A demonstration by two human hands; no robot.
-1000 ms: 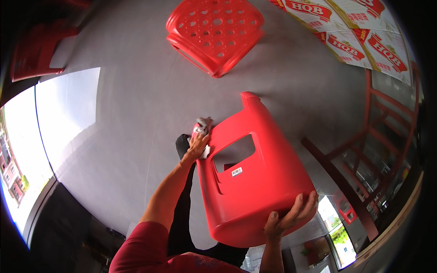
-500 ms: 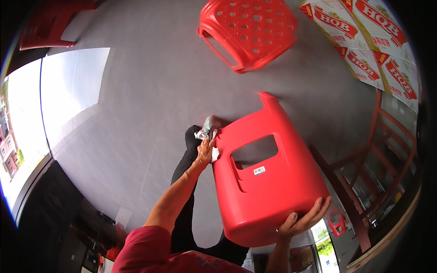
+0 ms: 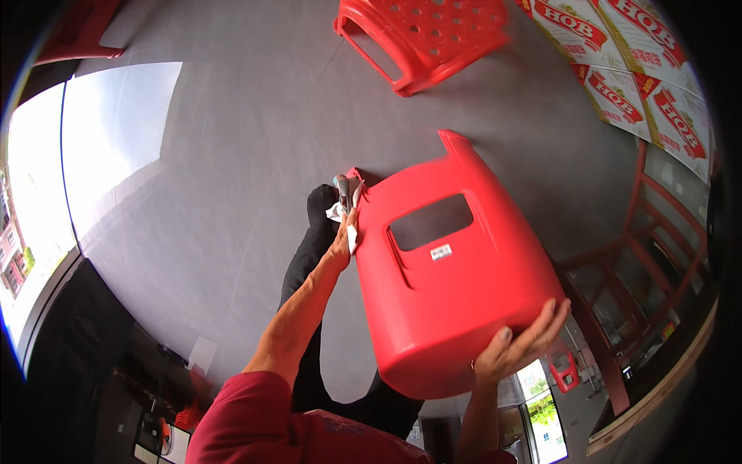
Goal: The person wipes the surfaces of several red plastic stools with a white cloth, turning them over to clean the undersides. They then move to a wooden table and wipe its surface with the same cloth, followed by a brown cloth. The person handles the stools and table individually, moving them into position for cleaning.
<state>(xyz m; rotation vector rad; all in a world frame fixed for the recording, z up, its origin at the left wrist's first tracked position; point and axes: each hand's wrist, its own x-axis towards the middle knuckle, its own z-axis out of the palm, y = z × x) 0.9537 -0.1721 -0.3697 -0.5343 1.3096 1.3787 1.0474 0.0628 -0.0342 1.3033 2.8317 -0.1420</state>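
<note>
A red plastic stool (image 3: 433,309) is tipped over in front of me, one side with a rectangular cut-out and a small white label facing up. My left hand (image 3: 341,241) is closed around a white cloth (image 3: 335,211), pressed along the stool's left edge near a leg. Something greyish shows at its fingertips, too small to make out. At the stool's near right corner, my right hand (image 3: 519,346) grips the rounded seat end, thumb on top and fingers spread along the edge. Its palm is partly hidden.
Another red stool (image 3: 433,39) with a perforated seat stands on the grey floor (image 3: 239,155) ahead. Printed cartons (image 3: 618,100) are stacked at the far right. A brown wooden chair frame (image 3: 641,255) stands to the right. My dark-trousered leg (image 3: 305,255) stretches out beside the stool.
The whole scene, including the far stool and cartons, sits higher in the picture. My left hand with the cloth stays at the stool's left edge; my right hand keeps its hold.
</note>
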